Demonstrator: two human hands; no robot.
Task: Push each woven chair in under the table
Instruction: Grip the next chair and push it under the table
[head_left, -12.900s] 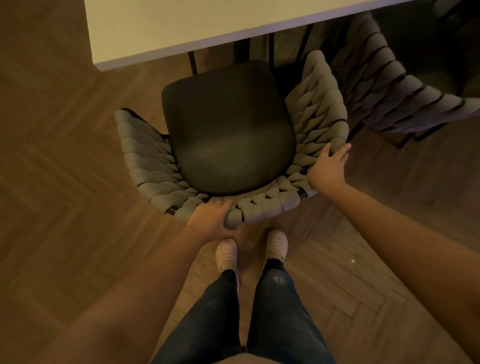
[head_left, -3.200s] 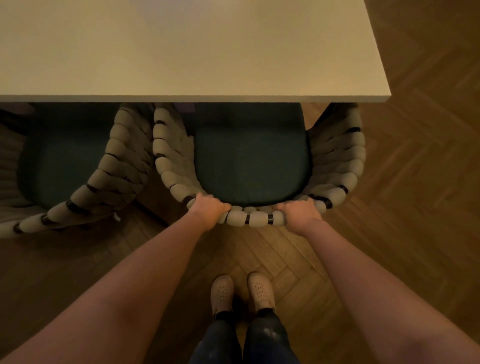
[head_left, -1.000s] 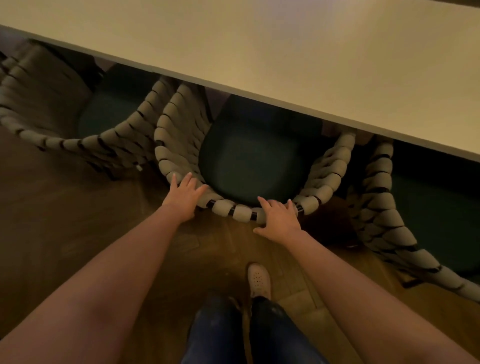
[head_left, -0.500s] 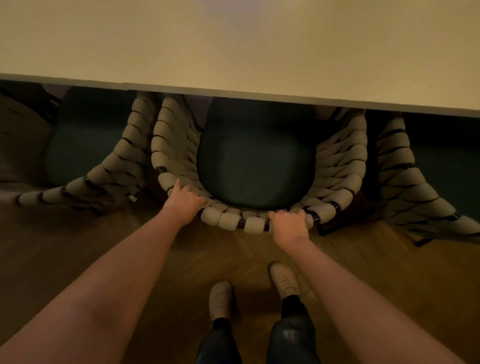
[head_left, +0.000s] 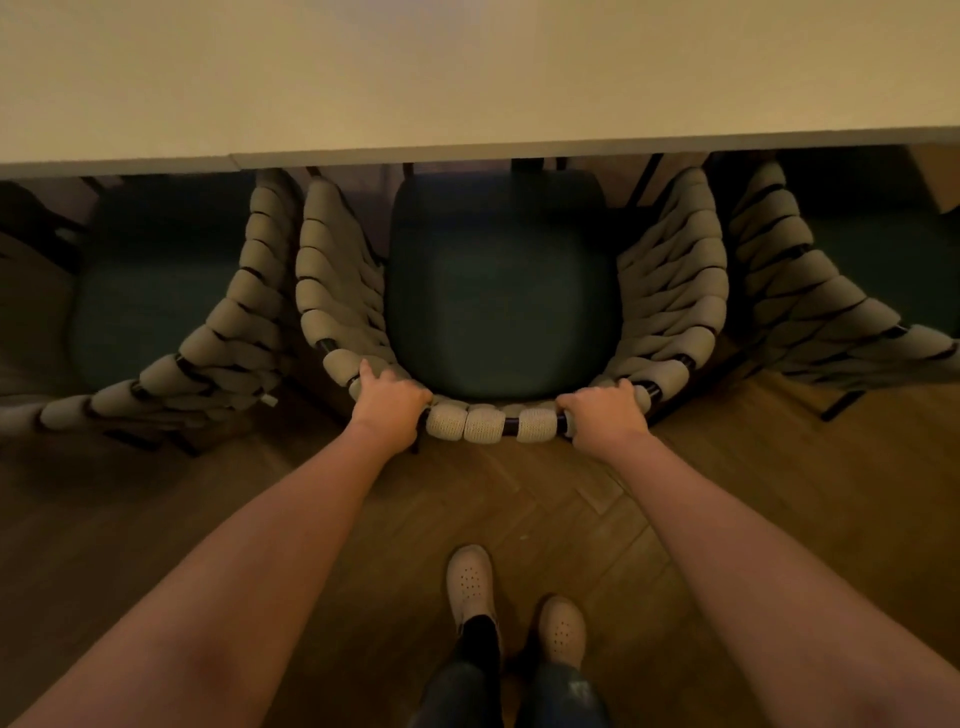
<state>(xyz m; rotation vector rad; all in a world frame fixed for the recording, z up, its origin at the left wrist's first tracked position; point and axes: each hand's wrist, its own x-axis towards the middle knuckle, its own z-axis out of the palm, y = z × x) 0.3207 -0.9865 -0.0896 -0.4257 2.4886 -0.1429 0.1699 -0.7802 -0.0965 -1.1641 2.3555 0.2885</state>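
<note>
Both hands are on the middle woven chair (head_left: 488, 423) right now. The left hand (head_left: 387, 402) and right hand (head_left: 605, 415) each have their fingers curled over the top rail of the backrest, one near each end of the curve, with a few woven loops bare between them. It looks like a proper grip, not just flat palms.

The chair sits square to the table (head_left: 467, 78). The front of its dark seat cushion (head_left: 498, 291) is tucked under the edge, but most of the cushion and the whole backrest are out in the open. I'd call this one partly in, with a good shove left if the backrest is meant to meet the table.

The left chair (head_left: 156, 291) and the right chair (head_left: 831, 291) stand just beside it and seem about as far under. I can't tell if those count as finished, and any chairs on the far side are hidden. The herringbone floor (head_left: 545, 499) looks smooth enough to slide on.
</note>
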